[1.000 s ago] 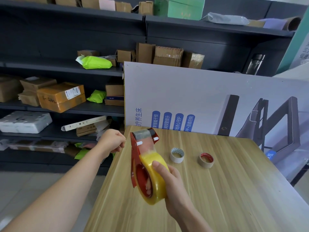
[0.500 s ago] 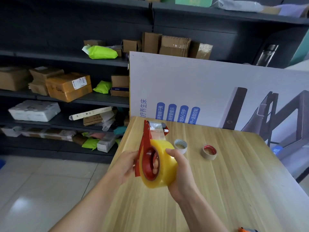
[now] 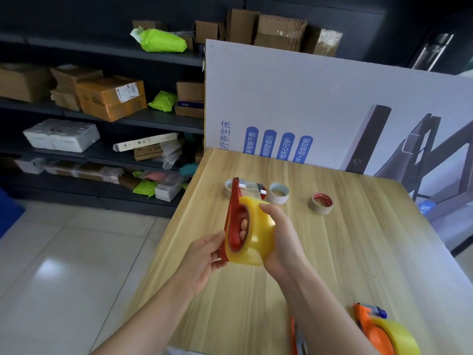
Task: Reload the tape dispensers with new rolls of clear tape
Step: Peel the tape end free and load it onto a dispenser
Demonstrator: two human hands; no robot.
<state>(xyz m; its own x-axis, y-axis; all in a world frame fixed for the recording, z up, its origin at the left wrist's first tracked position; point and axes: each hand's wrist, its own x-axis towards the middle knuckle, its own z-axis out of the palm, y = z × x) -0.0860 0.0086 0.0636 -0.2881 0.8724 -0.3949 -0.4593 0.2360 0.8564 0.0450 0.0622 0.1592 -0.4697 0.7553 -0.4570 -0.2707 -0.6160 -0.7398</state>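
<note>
A red tape dispenser (image 3: 231,221) loaded with a roll of clear yellowish tape (image 3: 253,233) is held above the wooden table (image 3: 345,252), near its left edge. The roll is gripped by the right hand (image 3: 281,242): the thumb is laid over the top of the roll and the fingers are passed through the core, where their tips are seen inside the red hub. The lower edge of the dispenser's red side plate is pinched by the left hand (image 3: 204,260), its fingers closed on the plate. The dispenser is held on edge, with the roller and cutter end (image 3: 249,187) turned away from the person.

Beyond the dispenser, three spent cores are seen standing on the table: one partly hidden behind the dispenser's far end (image 3: 228,187), a white-rimmed one (image 3: 279,192) just beside it, and a red-rimmed one (image 3: 321,203) farther right. At the near right edge of the table, a second, orange dispenser (image 3: 376,329) fitted with a yellowish roll (image 3: 401,336) is shown. Part of another orange object (image 3: 294,334) is seen beside the right forearm; what it is cannot be told. A printed board (image 3: 320,106) is stood along the far edge of the table, and shelves of cartons (image 3: 110,98) are seen at left.
</note>
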